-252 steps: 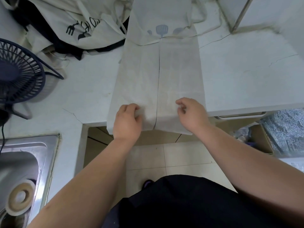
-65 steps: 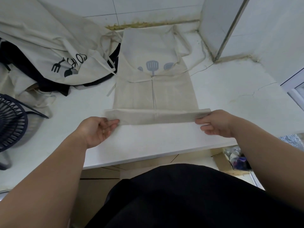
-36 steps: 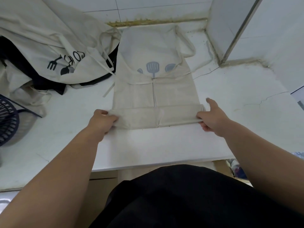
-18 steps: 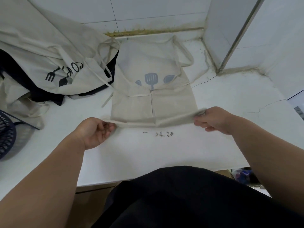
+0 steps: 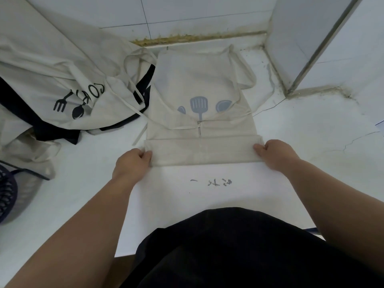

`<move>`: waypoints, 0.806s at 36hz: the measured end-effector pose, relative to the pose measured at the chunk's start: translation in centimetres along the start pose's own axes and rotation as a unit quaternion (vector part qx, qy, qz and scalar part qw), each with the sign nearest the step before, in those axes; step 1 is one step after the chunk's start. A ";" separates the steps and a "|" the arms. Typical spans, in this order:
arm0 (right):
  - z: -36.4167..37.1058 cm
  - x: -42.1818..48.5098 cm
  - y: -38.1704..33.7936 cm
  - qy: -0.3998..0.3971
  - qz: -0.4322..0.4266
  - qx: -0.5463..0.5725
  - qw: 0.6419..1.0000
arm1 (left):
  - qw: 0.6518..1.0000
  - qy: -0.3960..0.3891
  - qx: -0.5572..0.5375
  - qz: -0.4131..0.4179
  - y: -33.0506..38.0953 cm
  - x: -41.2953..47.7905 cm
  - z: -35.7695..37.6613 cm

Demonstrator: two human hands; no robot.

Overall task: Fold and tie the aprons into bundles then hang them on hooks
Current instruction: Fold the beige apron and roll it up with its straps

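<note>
The left hand (image 5: 133, 163) and the right hand (image 5: 274, 154) each grip one end of the folded band (image 5: 203, 151), fingers curled over the cloth edge. That band is the near hem of the beige cloth apron (image 5: 199, 80), which has blue-grey kitchen utensils printed on it. The apron lies flat on the white stone counter (image 5: 207, 200) and stretches away from both hands towards the tiled wall. The band spans the gap between the hands, and its ends look roughly level.

My judgement is that the step in hand is turning the band over again, away from the body, to build the bundle. To do it well, both ends should move together so the band stays square to the apron's sides. The cloth should be pulled lightly taut between the hands before each turn, so no slack gets folded in. Each turn should be pressed flat before the next one.

A thin beige tie strap (image 5: 139, 134) trails loose just beyond the left hand. It is best kept out of the folds, since it will probably be needed to bind the bundle. The same goes for the loop strap (image 5: 247, 75) far beyond the right hand.

Well off to the left of the left hand lies a heap of cream and black aprons (image 5: 62, 80), not yet folded
</note>
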State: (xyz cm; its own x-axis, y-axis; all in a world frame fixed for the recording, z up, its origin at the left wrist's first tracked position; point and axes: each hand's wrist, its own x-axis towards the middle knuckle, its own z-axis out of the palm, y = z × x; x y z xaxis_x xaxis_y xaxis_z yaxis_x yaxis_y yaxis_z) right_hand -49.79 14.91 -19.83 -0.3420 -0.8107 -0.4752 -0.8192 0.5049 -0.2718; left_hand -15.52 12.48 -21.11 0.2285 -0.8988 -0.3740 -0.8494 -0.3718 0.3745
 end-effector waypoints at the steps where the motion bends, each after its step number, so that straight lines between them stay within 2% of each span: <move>1: 0.1 0.1 -0.2 -0.001 0.006 -0.010 1.000 | 1.000 0.006 0.011 -0.004 0.1 0.0 0.2; 5: 0.2 -0.1 -1.5 0.037 0.035 -0.018 0.999 | 0.996 0.083 0.033 -0.007 1.3 -0.7 0.5; 6: 0.1 -0.4 -2.0 0.059 0.017 -0.046 0.997 | 0.993 0.099 0.051 0.029 1.8 -1.0 0.5; 8: 0.2 -0.7 -2.9 0.088 -0.066 -0.115 0.987 | 0.978 0.110 0.072 0.160 2.8 -1.6 0.8; 10: 0.8 -0.9 -3.9 0.067 -0.155 -0.140 0.976 | 0.948 0.055 0.097 0.298 3.7 -1.9 1.5; 12: 1.8 -1.1 -4.5 0.013 -0.194 -0.142 0.971 | 0.915 -0.047 0.185 0.355 4.7 -2.5 2.4; 14: 2.8 -1.2 -4.6 -0.029 -0.189 -0.139 0.972 | 0.901 -0.129 0.247 0.332 4.9 -2.5 3.3; 15: 3.0 -1.2 -4.4 -0.036 -0.184 -0.141 0.972 | 0.904 -0.142 0.249 0.317 4.8 -2.5 3.4; 23: 1.6 -1.5 -3.7 -0.108 -0.160 -0.173 0.966 | 0.931 -0.131 0.238 0.245 2.0 -0.6 1.8; 29: 0.3 -1.4 -4.4 -0.089 -0.168 -0.191 0.963 | 0.930 -0.122 0.239 0.250 3.2 -0.1 -0.3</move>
State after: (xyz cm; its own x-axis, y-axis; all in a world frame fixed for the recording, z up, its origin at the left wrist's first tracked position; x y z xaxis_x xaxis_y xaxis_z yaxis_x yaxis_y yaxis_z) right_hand -45.56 13.89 -18.28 0.0284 -0.8283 -0.5596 -0.9912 0.0492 -0.1231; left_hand -18.14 11.32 -19.64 -0.3172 -0.8303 -0.4583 -0.9484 0.2764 0.1555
